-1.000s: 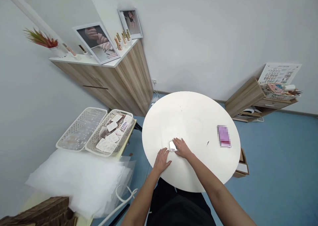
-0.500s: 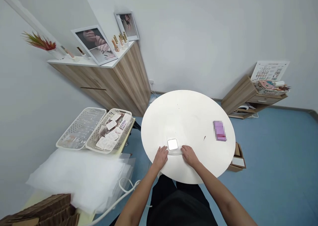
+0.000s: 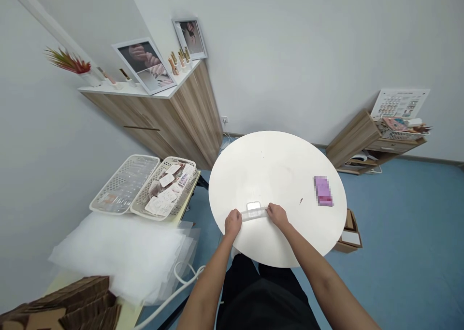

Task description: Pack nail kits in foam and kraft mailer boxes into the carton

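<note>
Both my hands hold a transparent plastic strip [image 3: 253, 214] by its ends, just above the round white table [image 3: 279, 161]. My left hand [image 3: 233, 223] pinches one end and my right hand [image 3: 277, 215] pinches the other. Just beyond the strip, a small square white-and-silver item [image 3: 253, 206] lies on the table, almost touching it. I cannot tell what this item is. A pink packet [image 3: 323, 191], blurred in the picture, lies towards the table's right edge.
Left of the table stand white perforated baskets [image 3: 165, 187] holding small packets, beside a heap of plastic film [image 3: 116, 257] and flattened cardboard [image 3: 76, 306]. A wooden cabinet [image 3: 181, 122] lies beyond. A low wooden shelf [image 3: 373, 146] and cardboard box [image 3: 350, 233] are on the right.
My hands have moved from beside the square item to the strip's ends, and the strip now sits taut between them. The square item is uncovered and has stayed near the same spot.
</note>
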### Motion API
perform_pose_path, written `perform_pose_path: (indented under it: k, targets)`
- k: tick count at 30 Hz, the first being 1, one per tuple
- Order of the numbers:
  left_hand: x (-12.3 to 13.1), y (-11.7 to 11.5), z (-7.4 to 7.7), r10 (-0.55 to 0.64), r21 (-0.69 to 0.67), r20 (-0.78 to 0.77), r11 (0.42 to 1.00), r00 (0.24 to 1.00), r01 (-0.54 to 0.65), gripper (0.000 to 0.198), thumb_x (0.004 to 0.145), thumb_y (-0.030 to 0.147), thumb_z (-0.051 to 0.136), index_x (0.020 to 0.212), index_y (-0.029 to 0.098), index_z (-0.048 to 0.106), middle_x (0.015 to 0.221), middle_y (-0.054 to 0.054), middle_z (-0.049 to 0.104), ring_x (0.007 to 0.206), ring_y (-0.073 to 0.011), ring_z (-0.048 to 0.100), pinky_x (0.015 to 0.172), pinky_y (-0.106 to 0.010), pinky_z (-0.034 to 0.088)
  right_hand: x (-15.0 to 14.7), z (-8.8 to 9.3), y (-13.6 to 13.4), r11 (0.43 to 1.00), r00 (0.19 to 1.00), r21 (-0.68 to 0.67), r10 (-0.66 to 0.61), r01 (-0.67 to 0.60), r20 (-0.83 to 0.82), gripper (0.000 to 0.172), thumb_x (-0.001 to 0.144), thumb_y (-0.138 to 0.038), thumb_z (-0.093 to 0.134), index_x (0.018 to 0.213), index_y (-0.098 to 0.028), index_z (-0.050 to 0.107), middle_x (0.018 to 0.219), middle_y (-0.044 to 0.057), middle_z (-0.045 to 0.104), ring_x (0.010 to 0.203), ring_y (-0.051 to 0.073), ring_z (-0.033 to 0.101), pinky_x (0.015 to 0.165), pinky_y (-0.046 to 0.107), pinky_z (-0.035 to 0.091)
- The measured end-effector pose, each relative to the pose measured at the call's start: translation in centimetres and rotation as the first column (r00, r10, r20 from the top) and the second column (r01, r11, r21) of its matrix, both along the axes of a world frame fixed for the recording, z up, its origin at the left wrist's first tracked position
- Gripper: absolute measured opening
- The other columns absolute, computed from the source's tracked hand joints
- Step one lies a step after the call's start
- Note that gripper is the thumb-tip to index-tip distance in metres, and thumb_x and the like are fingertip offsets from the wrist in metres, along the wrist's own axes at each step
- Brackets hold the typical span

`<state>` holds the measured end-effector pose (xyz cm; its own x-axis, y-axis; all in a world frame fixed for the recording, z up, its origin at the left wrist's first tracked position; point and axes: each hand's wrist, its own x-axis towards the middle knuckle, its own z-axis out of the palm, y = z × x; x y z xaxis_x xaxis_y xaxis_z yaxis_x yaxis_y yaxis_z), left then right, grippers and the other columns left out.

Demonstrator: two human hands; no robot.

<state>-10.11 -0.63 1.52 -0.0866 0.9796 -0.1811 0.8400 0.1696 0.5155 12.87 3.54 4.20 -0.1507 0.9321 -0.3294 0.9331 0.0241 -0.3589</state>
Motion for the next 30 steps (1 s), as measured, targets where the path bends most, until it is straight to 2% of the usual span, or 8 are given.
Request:
perform_pose_path:
  k: [5,7,10,12,18,22,25,30]
  targets:
    - [0.6,-0.4,0.2,0.060,0.092,-0.123,0.995,0.991,-0.049,0.028,0.087,0.014,0.038,0.106,0.019,0.058,0.105,-0.012,0.061,0.101,-0.0280,0.059,0.085,-0.046,0.045,-0.4,-0.8,0.6,0.998,0.998,-0.019,-0.051,0.052,0.040,0.010,0.090,-0.020,0.048,0.083,-0.022,0.056,0.082,0.002,0.066,0.070,0.015,0.059,0.056,0.024,0.028]
    - [1.1,-0.7,0.6,-0.063,0.214,-0.195,0.971,0.979,0.105,0.043,0.087,0.012,0.038,0.127,0.019,0.051,0.126,-0.014,0.057,0.118,-0.0297,0.052,0.100,-0.052,0.038,-0.5,-1.2,0.6,0.999,0.998,-0.006,-0.040,0.041,0.054,0.010,0.089,-0.017,0.048,0.083,-0.021,0.055,0.081,0.001,0.065,0.069,0.015,0.057,0.056,0.025,0.028]
    - [1.9,-1.1,0.4,-0.410,0.275,-0.314,0.824,0.856,0.495,0.061,0.088,0.009,0.034,0.147,0.022,0.032,0.149,-0.009,0.042,0.140,-0.0269,0.035,0.116,-0.055,0.018,-0.6,-1.8,0.5,1.000,0.999,0.021,-0.023,0.022,0.049,0.010,0.089,-0.017,0.047,0.084,-0.021,0.055,0.079,0.001,0.064,0.069,0.016,0.056,0.057,0.026,0.029]
    - [2.3,-1.3,-0.3,-0.515,0.242,-0.368,0.751,0.774,0.614,0.067,0.089,0.008,0.030,0.153,0.022,0.017,0.156,-0.007,0.034,0.145,-0.0254,0.025,0.118,-0.058,0.011,-0.6,-1.9,0.4,0.999,0.999,0.030,-0.016,0.015,0.052,0.011,0.089,-0.017,0.046,0.086,-0.021,0.055,0.081,0.002,0.064,0.070,0.016,0.056,0.059,0.026,0.031]
    - [2.1,-0.9,-2.6,-0.479,0.202,-0.432,0.775,0.764,0.600,0.073,0.089,0.002,0.025,0.155,0.024,0.003,0.157,-0.007,0.030,0.145,-0.0241,0.025,0.117,-0.055,0.019,-1.0,-0.9,-0.6,0.959,0.990,0.261,0.086,-0.112,0.108,0.028,0.085,-0.004,0.041,0.102,-0.019,0.059,0.104,0.010,0.065,0.095,0.023,0.059,0.086,0.036,0.042]
    - [1.7,0.0,-2.9,-0.509,0.183,-0.424,0.762,0.749,0.621,0.070,0.090,0.004,0.027,0.155,0.025,0.012,0.154,-0.008,0.037,0.142,-0.0238,0.033,0.116,-0.055,0.024,-1.6,-0.6,-1.8,0.808,0.900,0.414,0.430,-0.420,0.074,0.038,0.088,-0.014,0.046,0.125,-0.018,0.055,0.133,0.013,0.056,0.132,0.029,0.041,0.115,0.056,0.017]
    - [1.7,0.6,-2.7,-0.534,0.167,-0.403,0.755,0.743,0.634,0.066,0.090,0.006,0.031,0.153,0.023,0.022,0.150,-0.009,0.044,0.139,-0.0241,0.039,0.115,-0.054,0.025,-1.8,-1.4,-2.2,0.765,0.855,0.408,0.512,-0.498,0.085,0.048,0.087,-0.020,0.051,0.135,-0.016,0.049,0.140,0.014,0.052,0.137,0.030,0.036,0.117,0.061,0.009]
    - [1.6,1.8,-1.7,-0.558,0.170,-0.359,0.749,0.748,0.640,0.065,0.085,0.009,0.041,0.148,0.019,0.033,0.143,-0.011,0.052,0.133,-0.0248,0.046,0.115,-0.051,0.027,-2.4,-3.0,-1.1,0.739,0.847,0.423,0.506,-0.524,0.164,0.045,0.088,-0.008,0.044,0.132,-0.011,0.051,0.135,0.016,0.057,0.130,0.026,0.047,0.117,0.052,0.023]
